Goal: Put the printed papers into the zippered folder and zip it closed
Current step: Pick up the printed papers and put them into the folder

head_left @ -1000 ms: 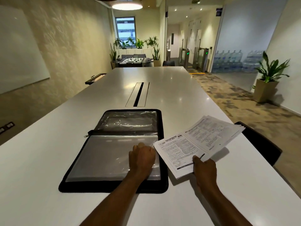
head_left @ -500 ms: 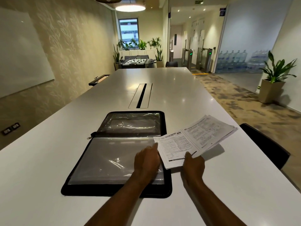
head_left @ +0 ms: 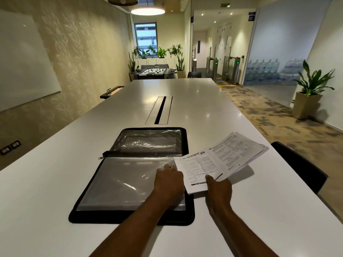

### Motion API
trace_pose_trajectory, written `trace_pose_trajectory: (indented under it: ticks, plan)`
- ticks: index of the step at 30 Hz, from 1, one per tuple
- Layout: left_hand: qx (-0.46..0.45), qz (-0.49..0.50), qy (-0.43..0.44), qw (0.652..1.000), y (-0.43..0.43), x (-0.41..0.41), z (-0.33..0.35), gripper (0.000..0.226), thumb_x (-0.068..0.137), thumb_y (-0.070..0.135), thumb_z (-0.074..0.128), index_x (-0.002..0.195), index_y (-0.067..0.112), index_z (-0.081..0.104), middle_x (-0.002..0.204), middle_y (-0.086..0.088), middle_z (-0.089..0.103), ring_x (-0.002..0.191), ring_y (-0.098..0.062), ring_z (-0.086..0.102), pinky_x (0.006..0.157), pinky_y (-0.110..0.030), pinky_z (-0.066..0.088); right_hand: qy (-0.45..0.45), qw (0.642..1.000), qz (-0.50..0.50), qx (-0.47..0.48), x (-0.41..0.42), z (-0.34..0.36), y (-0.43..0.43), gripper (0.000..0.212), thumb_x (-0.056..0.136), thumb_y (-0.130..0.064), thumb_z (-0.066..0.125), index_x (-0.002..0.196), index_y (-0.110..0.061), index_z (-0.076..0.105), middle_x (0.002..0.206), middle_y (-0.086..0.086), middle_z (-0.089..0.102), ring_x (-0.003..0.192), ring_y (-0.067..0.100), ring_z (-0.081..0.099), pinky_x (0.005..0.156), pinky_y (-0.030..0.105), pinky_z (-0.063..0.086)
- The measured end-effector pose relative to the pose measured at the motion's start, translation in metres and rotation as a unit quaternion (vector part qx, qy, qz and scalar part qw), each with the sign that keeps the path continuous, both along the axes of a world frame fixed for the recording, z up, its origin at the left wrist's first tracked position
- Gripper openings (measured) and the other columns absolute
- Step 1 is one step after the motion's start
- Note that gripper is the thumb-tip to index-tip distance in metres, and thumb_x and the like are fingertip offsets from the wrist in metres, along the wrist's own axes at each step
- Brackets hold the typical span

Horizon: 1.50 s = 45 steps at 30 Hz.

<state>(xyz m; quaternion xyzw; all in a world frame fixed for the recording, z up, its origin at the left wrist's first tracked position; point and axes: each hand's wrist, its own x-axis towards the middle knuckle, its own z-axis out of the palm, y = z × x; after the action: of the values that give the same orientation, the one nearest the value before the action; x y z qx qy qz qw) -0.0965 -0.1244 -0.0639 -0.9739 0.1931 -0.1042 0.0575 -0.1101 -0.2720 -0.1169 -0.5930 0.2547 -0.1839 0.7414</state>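
- Shifted leftward: printed papers point(head_left: 220, 160) now overlap the open zippered folder point(head_left: 96, 217), which lies flat on the table point(head_left: 46, 182).
- Left hand point(head_left: 169, 179) pinches the clear sleeve point(head_left: 120, 182) edge, likely opening the pocket.
- Right hand point(head_left: 219, 188) grips the papers' near corner, angling them for insertion.

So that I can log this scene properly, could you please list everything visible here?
table: one, white, foreground
cable slot: one, grey-black, table's middle
zippered folder: one, black with clear sleeves, open flat on table
printed papers: one stack, white, overlapping folder's right edge
chair: one, black, right of table
potted plant: one, green, right wall
whiteboard: one, white, left wall
foosball table: one, dark, far end
left hand: one, on folder's sleeve, grip hidden
right hand: one, holds printed papers
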Motion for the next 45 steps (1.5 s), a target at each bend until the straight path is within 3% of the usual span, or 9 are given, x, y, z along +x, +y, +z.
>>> trace_pose_trajectory:
  ticks: [9, 17, 20, 27, 31, 35, 39, 42, 45]
  plan:
    - [-0.078, -0.105, 0.018, 0.991, 0.008, 0.002, 0.005, 0.014, 0.076, 0.021, 0.058, 0.086, 0.022, 0.066, 0.100, -0.004, 0.049, 0.097, -0.022, 0.041, 0.067, -0.031, 0.030, 0.029, 0.999, -0.015, -0.024, 0.000, 0.006, 0.011, 0.039, 0.077, -0.022, 0.067, 0.116, -0.032, 0.063, 0.106, -0.006, 0.073, 0.089, 0.021, 0.070, 0.085, 0.046, 0.058]
    - [-0.122, -0.164, 0.060, 0.977, 0.013, -0.007, 0.002, 0.009, 0.075, 0.014, 0.061, 0.077, 0.023, 0.060, 0.096, 0.000, 0.047, 0.091, -0.016, 0.039, 0.063, -0.029, 0.040, 0.078, 0.995, -0.042, -0.056, 0.001, 0.013, 0.021, 0.036, 0.076, -0.023, 0.065, 0.113, -0.022, 0.065, 0.111, 0.004, 0.073, 0.093, 0.029, 0.068, 0.088, 0.046, 0.056]
    - [-0.155, -0.158, 0.071, 0.973, 0.014, -0.011, 0.002, 0.006, 0.077, 0.017, 0.057, 0.077, 0.023, 0.059, 0.098, 0.000, 0.047, 0.092, -0.017, 0.039, 0.067, -0.033, 0.044, 0.086, 0.993, -0.053, -0.062, 0.001, 0.012, 0.024, 0.035, 0.080, -0.020, 0.064, 0.116, -0.019, 0.064, 0.111, 0.005, 0.072, 0.087, 0.026, 0.066, 0.083, 0.039, 0.055]
    - [-0.177, -0.173, 0.040, 0.968, 0.021, -0.014, -0.001, 0.013, 0.076, 0.015, 0.051, 0.082, 0.020, 0.060, 0.101, -0.002, 0.050, 0.094, -0.021, 0.043, 0.069, -0.033, 0.041, 0.112, 0.991, -0.039, -0.060, -0.004, 0.012, 0.035, 0.033, 0.082, -0.020, 0.063, 0.115, -0.021, 0.064, 0.112, 0.006, 0.072, 0.094, 0.033, 0.067, 0.087, 0.047, 0.055]
    - [-0.247, -0.186, 0.031, 0.951, 0.030, -0.017, -0.010, 0.038, 0.072, 0.020, 0.053, 0.110, 0.021, 0.056, 0.116, -0.001, 0.051, 0.107, -0.019, 0.043, 0.092, -0.034, 0.041, 0.076, 0.995, 0.001, -0.060, -0.012, 0.007, 0.044, 0.039, 0.083, -0.016, 0.062, 0.122, -0.024, 0.061, 0.117, 0.004, 0.070, 0.099, 0.030, 0.066, 0.089, 0.042, 0.055]
    - [-0.156, -0.138, 0.014, 0.978, 0.046, -0.017, -0.028, 0.080, 0.074, 0.027, 0.054, 0.148, 0.015, 0.028, 0.150, -0.010, 0.033, 0.137, -0.026, 0.027, 0.115, -0.038, 0.021, 0.058, 0.998, 0.013, -0.015, -0.018, 0.003, 0.047, 0.040, 0.082, -0.018, 0.064, 0.122, -0.026, 0.062, 0.113, 0.001, 0.072, 0.096, 0.028, 0.068, 0.090, 0.046, 0.055]
    - [-0.088, -0.083, 0.007, 0.993, 0.047, -0.016, -0.039, 0.073, 0.089, 0.024, 0.054, 0.150, 0.009, 0.017, 0.156, -0.017, 0.023, 0.142, -0.028, 0.024, 0.118, -0.036, 0.015, 0.040, 0.998, 0.030, 0.024, -0.021, 0.002, 0.052, 0.038, 0.081, -0.015, 0.066, 0.117, -0.028, 0.065, 0.104, -0.003, 0.074, 0.084, 0.023, 0.071, 0.085, 0.047, 0.058]
    - [-0.083, -0.083, 0.004, 0.993, 0.041, -0.018, -0.043, 0.063, 0.096, 0.026, 0.051, 0.149, 0.008, 0.022, 0.156, -0.016, 0.023, 0.144, -0.028, 0.023, 0.119, -0.035, 0.012, 0.031, 0.997, 0.054, 0.048, -0.023, 0.005, 0.060, 0.035, 0.083, -0.012, 0.066, 0.114, -0.028, 0.066, 0.100, -0.003, 0.075, 0.069, 0.026, 0.074, 0.075, 0.050, 0.061]
    - [-0.061, -0.106, -0.044, 0.991, 0.036, -0.019, -0.040, 0.059, 0.076, 0.021, 0.076, 0.129, 0.005, 0.057, 0.134, -0.016, 0.057, 0.128, -0.029, 0.051, 0.109, -0.040, 0.039, 0.029, 0.992, 0.108, 0.058, -0.023, 0.005, 0.062, 0.039, 0.085, -0.012, 0.066, 0.120, -0.030, 0.064, 0.104, -0.002, 0.074, 0.071, 0.032, 0.074, 0.072, 0.054, 0.061]
